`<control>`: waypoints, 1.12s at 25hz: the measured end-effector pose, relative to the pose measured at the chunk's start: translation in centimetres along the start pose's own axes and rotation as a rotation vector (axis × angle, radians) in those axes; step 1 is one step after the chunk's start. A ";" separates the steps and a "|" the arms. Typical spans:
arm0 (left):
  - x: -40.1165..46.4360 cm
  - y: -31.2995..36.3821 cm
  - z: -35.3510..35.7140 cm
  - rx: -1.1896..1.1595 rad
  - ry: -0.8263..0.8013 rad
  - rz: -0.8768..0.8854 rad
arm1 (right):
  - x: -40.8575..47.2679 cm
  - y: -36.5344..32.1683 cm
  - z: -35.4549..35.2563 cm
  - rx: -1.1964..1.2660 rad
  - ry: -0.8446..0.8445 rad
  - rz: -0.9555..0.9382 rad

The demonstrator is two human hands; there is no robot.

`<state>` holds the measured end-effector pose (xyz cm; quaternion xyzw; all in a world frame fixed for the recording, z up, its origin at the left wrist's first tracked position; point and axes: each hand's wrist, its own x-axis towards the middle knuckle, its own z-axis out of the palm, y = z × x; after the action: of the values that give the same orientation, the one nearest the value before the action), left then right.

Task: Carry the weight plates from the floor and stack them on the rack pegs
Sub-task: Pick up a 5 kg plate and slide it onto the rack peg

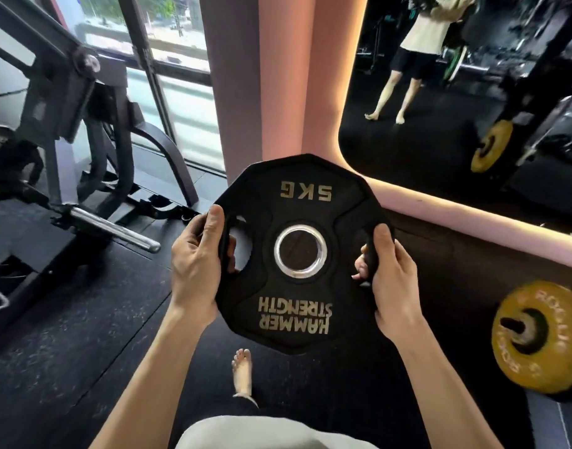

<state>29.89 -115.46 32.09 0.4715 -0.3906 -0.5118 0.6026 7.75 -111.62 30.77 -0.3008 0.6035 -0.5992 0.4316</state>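
You hold the black rubber-coated twelve-sided 5 kg weight plate (299, 254) flat-faced toward you at the centre of view, clear of the floor, its gold lettering upside down from where you stand. Your left hand (198, 264) grips the cut-out handle at its nine o'clock edge, thumb over the rim and fingers curled through the slot; your right hand (389, 280) grips the matching handle at three o'clock the same way. That two-sided hold looks sound, so I would keep both wrists straight and the plate close to your body while you walk. Your bare foot (242, 372) shows on the dark rubber floor (83, 319) at six o'clock, directly beneath the plate, so a slip would likely land on your toes; keep the grip firm. At four o'clock a worn yellow round plate (537, 338) sits on a short black stub. At nine o'clock a chrome steel peg (113, 226) juts from a black machine frame (70, 102), the nearest likely target. To load it, I judge you should line the plate's silver-ringed centre hole (300, 251) with the peg tip before sliding it on. Farther off, at one o'clock, a mirror (456, 102) reflects a person standing.
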 end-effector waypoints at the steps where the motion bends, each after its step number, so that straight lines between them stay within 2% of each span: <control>1: 3.1 -0.5 0.8 -0.003 -0.021 -0.001 | 2.6 -0.1 1.0 -0.003 0.025 -0.002; 9: 27.4 -1.1 8.5 0.012 -0.215 -0.041 | 21.6 -2.6 9.1 0.108 0.216 -0.033; 13: 36.5 -1.7 14.9 0.051 -0.317 -0.043 | 30.0 -4.6 9.8 0.148 0.308 -0.094; 16: 41.3 -3.3 20.4 0.076 -0.387 -0.013 | 35.9 -5.3 8.3 0.133 0.387 -0.103; 22: 49.1 -7.5 35.7 0.101 -0.547 -0.074 | 48.1 -7.8 1.0 0.105 0.562 -0.102; 25: 51.1 -8.9 42.6 0.102 -0.615 -0.139 | 51.6 -9.2 -2.6 0.118 0.661 -0.090; 28: 52.4 -10.2 50.2 0.126 -0.770 -0.146 | 54.2 -10.5 -6.4 0.146 0.803 -0.110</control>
<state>-11.55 -175.89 34.14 0.3077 -0.5841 -0.6676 0.3442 -23.64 -157.41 31.81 -0.0436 0.6628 -0.7325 0.1496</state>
